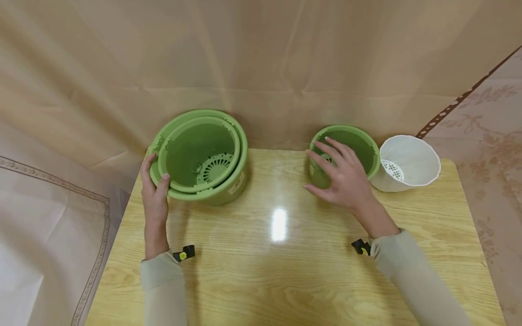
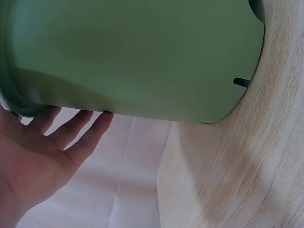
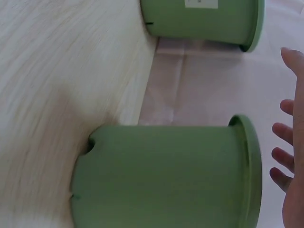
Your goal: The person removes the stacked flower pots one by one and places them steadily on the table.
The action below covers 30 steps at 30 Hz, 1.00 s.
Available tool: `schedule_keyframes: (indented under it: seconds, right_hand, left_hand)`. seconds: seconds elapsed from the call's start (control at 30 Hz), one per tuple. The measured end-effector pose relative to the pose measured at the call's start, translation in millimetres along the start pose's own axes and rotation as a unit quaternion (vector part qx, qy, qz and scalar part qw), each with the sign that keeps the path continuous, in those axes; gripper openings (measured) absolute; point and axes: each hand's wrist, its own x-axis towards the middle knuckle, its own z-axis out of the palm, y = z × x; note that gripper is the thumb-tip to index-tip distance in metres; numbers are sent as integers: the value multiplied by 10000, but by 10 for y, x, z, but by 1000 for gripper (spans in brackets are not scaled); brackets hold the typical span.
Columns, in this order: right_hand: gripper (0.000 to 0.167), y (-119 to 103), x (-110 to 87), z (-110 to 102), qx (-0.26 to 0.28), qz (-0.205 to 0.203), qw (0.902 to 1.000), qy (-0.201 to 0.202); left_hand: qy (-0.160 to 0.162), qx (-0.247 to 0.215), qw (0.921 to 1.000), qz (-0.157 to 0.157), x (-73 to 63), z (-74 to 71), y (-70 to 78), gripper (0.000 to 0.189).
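Note:
At the table's left stands a large green flower pot [image 1: 212, 199], with a slightly smaller green pot [image 1: 189, 154] nested in it. My left hand [image 1: 156, 201] grips the left side of the nested pots: the thumb lies at the rim, and in the left wrist view the fingers [image 2: 88, 135] touch the outer wall from below the rim. My right hand [image 1: 346, 176] is spread over a smaller green pot [image 1: 363, 142] at the right. In the right wrist view its fingers [image 3: 283, 156] stand apart from that pot's rim, holding nothing.
A white pot [image 1: 413, 158] with a scalloped rim and grid bottom leans tilted against the right side of the smaller green pot. Beige cloth [image 1: 261, 54] hangs behind the wooden table [image 1: 261, 280]. Light glares on the tabletop's middle.

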Motion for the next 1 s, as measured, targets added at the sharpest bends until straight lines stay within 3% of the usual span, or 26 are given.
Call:
schedule_keyframes:
  seconds: [1.0]
  right_hand:
    - [78, -269, 446, 232, 273, -446, 9986, -101]
  left_hand:
    - [148, -38, 9999, -13, 4, 33, -26, 55]
